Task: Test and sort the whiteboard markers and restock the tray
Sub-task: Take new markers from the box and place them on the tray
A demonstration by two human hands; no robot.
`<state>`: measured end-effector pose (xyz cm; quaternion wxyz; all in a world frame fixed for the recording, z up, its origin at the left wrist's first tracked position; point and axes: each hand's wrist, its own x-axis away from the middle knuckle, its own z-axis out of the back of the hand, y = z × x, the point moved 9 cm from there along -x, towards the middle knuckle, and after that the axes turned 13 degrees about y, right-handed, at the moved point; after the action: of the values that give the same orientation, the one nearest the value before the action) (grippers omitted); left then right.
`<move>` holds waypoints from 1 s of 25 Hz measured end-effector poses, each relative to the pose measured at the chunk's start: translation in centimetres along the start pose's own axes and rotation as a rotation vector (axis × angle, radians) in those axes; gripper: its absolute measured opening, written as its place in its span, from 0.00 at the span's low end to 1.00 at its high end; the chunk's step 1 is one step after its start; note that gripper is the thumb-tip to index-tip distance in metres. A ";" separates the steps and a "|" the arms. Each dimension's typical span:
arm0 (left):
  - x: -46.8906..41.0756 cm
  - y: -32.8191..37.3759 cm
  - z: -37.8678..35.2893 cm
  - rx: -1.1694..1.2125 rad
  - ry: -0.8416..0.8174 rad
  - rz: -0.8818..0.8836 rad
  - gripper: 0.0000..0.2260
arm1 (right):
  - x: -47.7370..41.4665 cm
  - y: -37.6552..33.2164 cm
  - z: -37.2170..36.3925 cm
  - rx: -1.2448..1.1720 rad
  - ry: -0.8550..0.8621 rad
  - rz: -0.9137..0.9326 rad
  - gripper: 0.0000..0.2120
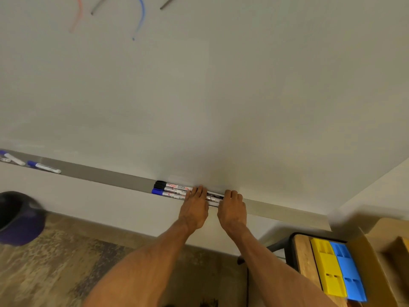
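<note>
On the tray [110,176] at the foot of the whiteboard [199,96], the fingers [197,192] of the left hand [194,209] lie straight and close together across a bunch of three markers [174,189], pressing on the barrels. The right hand [232,209] bends at the knuckles over the bunch's right end with its fingertips hidden, so whether they pinch or only press cannot be told. Both hands cover the middle of the bunch.

The barrels are round and silvery, with two black caps and one blue cap pointing left. "MARKER" can be read on the top label; the red logo beside it is too blurred. Dark script between the hands is illegible.

The tray is a flat, matte grey strip that runs out of frame at left. Two blue-capped white markers [44,167] lie well apart from the bunch, the far one clipped by the frame edge.

The board is smooth, with a faint red stroke [77,15], a blue stroke [141,17] and grey strokes [97,7], all cut off at the top.

Below lie mottled brown carpet [66,262] and a dark round bin [20,218], which is blurred. A wooden stool [303,255] carries slotted plastic organisers, one yellow [327,269] and one blue [348,273], side by side. A cardboard box [387,251] is cut off at right.
</note>
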<state>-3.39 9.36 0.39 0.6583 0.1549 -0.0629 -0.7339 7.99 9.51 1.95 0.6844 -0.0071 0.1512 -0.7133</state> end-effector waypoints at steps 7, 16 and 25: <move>1.8 -6.1 6.5 -0.105 0.042 0.115 0.25 | 0.4 -8.8 1.4 -0.091 0.036 0.259 0.20; 6.8 -19.5 14.9 -0.226 0.107 0.344 0.27 | 2.5 -25.3 1.8 -0.174 0.063 0.548 0.23; 10.7 -34.7 21.0 -0.284 0.106 0.476 0.28 | 4.9 -42.0 -0.8 -0.206 0.027 0.663 0.26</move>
<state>-43.67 0.82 8.37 0.8295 0.0803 0.0408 -0.5511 -33.44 5.61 9.73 0.8726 -0.0171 0.2255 -0.4330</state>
